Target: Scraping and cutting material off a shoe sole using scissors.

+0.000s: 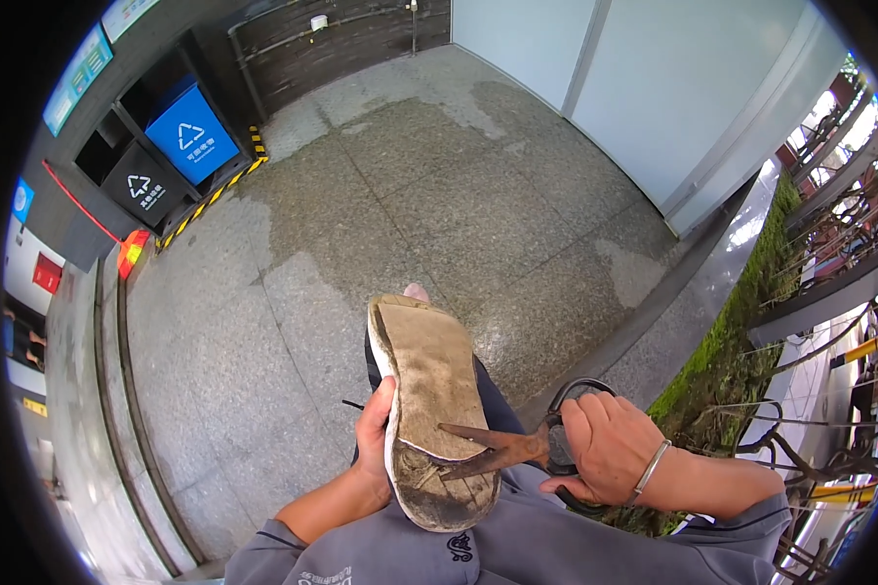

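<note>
A worn shoe [429, 366] is held sole up over my lap, its heel end toward me. A tan sheet covers most of the sole and ends in a ragged edge near the heel, where the dirty tread shows. My left hand [375, 429] grips the shoe's left side, thumb on the edge. With my right hand [610, 444] I hold rusty scissors [502, 450] by their black handles. Their blades are spread and point left, lying across the sheet's cut edge near the heel. My right wrist wears a metal bangle [653, 468].
Grey stone floor [332, 331] with wet patches lies ahead. Blue and black bins [193, 135] stand at the far left beside an orange broom head [133, 253]. A pale panel wall [673, 88] rises at the far right. Mossy planting [722, 341] and thin branches are close on my right.
</note>
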`<state>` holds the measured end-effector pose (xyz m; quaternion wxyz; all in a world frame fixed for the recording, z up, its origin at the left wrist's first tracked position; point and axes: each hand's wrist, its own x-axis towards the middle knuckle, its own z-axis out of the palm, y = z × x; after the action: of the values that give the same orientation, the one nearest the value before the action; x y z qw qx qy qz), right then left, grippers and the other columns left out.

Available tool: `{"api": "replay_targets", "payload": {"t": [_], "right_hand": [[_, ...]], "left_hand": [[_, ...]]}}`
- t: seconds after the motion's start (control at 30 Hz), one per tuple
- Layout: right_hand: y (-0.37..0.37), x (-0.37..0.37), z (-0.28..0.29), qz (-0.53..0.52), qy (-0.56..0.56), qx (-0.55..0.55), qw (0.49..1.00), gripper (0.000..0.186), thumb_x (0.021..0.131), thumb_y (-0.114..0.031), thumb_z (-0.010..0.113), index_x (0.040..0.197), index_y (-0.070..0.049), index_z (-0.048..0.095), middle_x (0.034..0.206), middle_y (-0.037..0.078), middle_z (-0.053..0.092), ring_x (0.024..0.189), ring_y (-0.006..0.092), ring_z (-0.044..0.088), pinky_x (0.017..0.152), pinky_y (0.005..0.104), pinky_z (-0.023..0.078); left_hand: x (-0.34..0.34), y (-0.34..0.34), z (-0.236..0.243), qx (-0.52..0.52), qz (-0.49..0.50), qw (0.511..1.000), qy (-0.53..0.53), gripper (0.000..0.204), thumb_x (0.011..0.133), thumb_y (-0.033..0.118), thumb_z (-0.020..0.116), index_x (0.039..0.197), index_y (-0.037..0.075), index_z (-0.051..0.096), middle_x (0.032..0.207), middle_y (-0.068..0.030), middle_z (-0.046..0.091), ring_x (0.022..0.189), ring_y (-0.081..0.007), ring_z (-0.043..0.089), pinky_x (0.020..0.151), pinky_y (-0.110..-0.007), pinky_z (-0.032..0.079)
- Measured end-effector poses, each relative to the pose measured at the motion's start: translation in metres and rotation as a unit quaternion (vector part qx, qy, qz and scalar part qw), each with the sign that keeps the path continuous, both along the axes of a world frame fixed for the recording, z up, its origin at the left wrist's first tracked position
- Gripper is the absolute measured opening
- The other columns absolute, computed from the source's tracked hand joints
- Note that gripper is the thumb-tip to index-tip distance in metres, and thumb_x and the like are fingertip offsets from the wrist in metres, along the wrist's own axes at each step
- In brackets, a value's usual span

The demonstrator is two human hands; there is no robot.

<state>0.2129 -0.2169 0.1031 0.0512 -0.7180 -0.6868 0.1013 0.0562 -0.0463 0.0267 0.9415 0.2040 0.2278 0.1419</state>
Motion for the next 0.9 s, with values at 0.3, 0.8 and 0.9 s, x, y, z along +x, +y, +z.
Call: {"api": "replay_targets", "payload": {"t": [0.3, 0.8, 0.9], "right_hand": [[0.002, -0.003, -0.011, -0.002, -0.056, -0.009, 0.998, 0.051, 0.070, -0.048, 0.056, 0.073, 0.000, 0.042, 0.065, 0.012, 0.047, 0.056, 0.0219, 0.051, 0.043, 0.0292, 0.043], [0.001, -0.004, -0.014, 0.004, -0.120, 0.078, 0.990, 0.037, 0.072, -0.036, 0.057, 0.064, -0.005, 0.038, 0.052, 0.007, 0.045, 0.042, 0.0183, 0.049, 0.034, 0.0293, 0.039], [0.005, 0.003, -0.005, -0.035, 0.031, 0.047, 0.998, 0.039, 0.069, -0.036, 0.062, 0.068, -0.003, 0.040, 0.056, 0.010, 0.048, 0.047, 0.0242, 0.052, 0.039, 0.0328, 0.042]], "left_hand": [[0.002, -0.004, -0.003, -0.108, -0.006, 0.994, -0.001, 0.060, 0.082, 0.049, 0.032, 0.121, 0.004, 0.036, 0.111, -0.0200, 0.047, 0.097, -0.0347, 0.051, 0.079, -0.048, 0.044], [0.004, -0.002, -0.004, -0.013, 0.011, 0.999, 0.039, 0.061, 0.082, 0.051, 0.028, 0.122, 0.005, 0.036, 0.112, -0.0223, 0.046, 0.095, -0.0390, 0.050, 0.078, -0.052, 0.043], [0.007, 0.006, -0.005, -0.102, -0.029, 0.994, -0.009, 0.053, 0.085, 0.043, 0.033, 0.119, 0.003, 0.038, 0.110, -0.0164, 0.049, 0.095, -0.0286, 0.053, 0.082, -0.041, 0.044]]}}
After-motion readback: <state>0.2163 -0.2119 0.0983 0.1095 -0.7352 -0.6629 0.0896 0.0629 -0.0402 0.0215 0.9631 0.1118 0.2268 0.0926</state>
